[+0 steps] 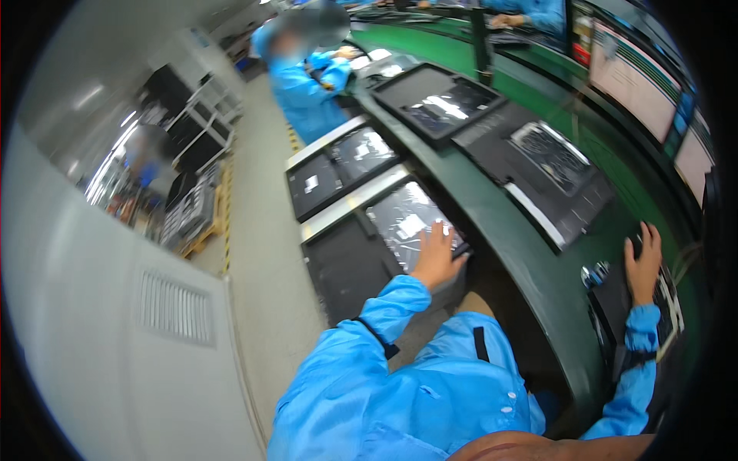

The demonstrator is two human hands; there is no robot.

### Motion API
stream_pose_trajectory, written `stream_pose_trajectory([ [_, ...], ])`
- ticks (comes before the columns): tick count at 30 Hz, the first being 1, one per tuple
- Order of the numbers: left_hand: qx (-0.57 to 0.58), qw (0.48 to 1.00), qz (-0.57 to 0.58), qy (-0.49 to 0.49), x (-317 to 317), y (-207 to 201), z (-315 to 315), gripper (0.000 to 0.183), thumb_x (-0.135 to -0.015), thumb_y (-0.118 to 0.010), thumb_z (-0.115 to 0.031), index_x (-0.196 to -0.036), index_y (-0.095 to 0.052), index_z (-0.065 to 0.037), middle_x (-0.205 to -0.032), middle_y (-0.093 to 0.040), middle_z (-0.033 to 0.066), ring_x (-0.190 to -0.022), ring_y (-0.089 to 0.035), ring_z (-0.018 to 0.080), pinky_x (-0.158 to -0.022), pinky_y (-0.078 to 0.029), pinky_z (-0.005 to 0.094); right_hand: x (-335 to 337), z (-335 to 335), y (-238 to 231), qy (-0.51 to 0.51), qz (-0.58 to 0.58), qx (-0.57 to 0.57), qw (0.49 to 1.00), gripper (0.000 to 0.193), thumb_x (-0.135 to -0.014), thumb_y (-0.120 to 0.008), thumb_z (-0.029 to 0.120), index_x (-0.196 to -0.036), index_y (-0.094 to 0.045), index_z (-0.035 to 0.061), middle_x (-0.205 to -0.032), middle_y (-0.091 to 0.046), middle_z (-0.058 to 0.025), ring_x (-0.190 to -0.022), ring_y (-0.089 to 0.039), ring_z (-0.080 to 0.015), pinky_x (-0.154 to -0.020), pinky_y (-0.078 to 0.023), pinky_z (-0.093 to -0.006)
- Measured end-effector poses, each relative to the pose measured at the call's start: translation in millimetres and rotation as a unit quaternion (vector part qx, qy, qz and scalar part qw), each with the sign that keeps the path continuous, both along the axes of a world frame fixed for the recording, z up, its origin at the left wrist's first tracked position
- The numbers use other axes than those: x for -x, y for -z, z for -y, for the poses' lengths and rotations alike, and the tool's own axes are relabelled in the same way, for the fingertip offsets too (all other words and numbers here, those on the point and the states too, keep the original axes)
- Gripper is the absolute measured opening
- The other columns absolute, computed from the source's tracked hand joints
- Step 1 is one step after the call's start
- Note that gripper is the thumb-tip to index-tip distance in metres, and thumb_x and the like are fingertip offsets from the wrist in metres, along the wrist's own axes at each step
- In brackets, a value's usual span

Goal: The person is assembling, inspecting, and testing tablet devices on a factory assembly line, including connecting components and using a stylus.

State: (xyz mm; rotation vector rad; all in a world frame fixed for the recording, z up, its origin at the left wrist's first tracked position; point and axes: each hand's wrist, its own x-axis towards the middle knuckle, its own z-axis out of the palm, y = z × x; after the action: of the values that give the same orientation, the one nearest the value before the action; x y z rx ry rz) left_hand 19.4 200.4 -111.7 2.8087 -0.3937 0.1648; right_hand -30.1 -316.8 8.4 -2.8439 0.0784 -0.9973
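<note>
My left hand point(438, 258) lies with fingers spread on a flat panel point(406, 227) in shiny clear film with a white label. The panel sits in one half of a black foam tray point(350, 261) beside the bench, to my left; the tray's other half shows bare black foam. At the far right of the bench, my right hand point(644, 265) curls over a small black object that looks like a computer mouse point(637, 244), mostly hidden under the fingers. Beside that wrist are a dark flat block point(611, 307) and a small shiny blue-and-silver item point(594, 274).
A second black tray point(314, 184) with film-wrapped parts lies beyond the first. On the green bench point(492, 223) rest a black framed tray point(419, 96) and a dark foam sheet point(530, 165) holding a panel. Monitors point(634, 77) line the right. A co-worker point(307, 92) stands farther up the bench.
</note>
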Motion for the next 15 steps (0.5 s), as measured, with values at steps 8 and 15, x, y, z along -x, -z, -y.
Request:
stream_pose_trajectory([
  [8, -0.099, 0.990, 0.083, 0.064, 10, 10, -47, 0.074, -0.094, -0.068, -0.040, -0.148, -0.043, 0.004, -0.148, -0.044, 0.0295, -0.140, -0.038, 0.0466, -0.112, -0.026, 0.0627, -12, -49, -20, -0.039, 0.041, -0.044, 0.997, 0.063, -0.083, -0.073, 0.026, -0.142, -0.056, 0.0102, -0.133, -0.055, -0.0206, -0.123, -0.053, -0.0395, -0.106, -0.043, -0.0480],
  [15, 0.019, 0.999, 0.004, 0.036, 1, -10, -33, 0.080, -0.083, -0.076, -0.045, -0.139, -0.049, 0.005, -0.148, -0.044, 0.0261, -0.139, -0.039, 0.0436, -0.114, -0.021, 0.0682, -1, -46, -21, -0.010, 0.051, -0.078, 0.996, 0.081, -0.085, -0.072, 0.026, -0.155, -0.038, 0.0066, -0.139, -0.049, -0.0204, -0.128, -0.049, -0.0392, -0.112, -0.037, -0.0476],
])
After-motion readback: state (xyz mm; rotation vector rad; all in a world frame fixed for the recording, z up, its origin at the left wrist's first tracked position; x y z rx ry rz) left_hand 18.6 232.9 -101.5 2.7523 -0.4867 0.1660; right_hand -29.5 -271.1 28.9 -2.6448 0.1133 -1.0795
